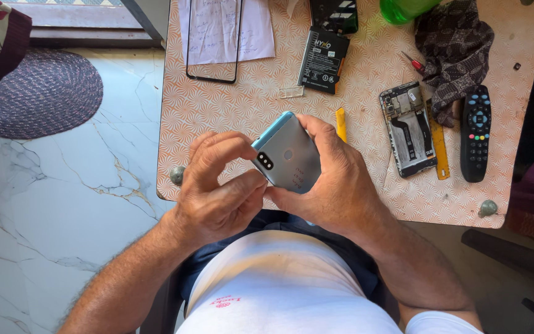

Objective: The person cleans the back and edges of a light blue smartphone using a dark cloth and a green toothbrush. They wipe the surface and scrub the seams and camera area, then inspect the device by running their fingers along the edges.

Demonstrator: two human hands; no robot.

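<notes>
Beneath your hands lies the patterned worktop [230, 105], and beyond your right hand a dark crumpled cloth [455, 46] sits at its far side. Your left hand [220, 192] and right hand [332, 179] are both curled shut around a grey phone back cover [288, 158] with a light blue edge, held between them just above the near edge, camera side up. Right of your right hand lie a black remote [476, 133] and an opened phone body [409, 128]; ahead, a black battery [324, 59]; just beyond your right fingers, a small yellow pry tool [341, 122]
</notes>
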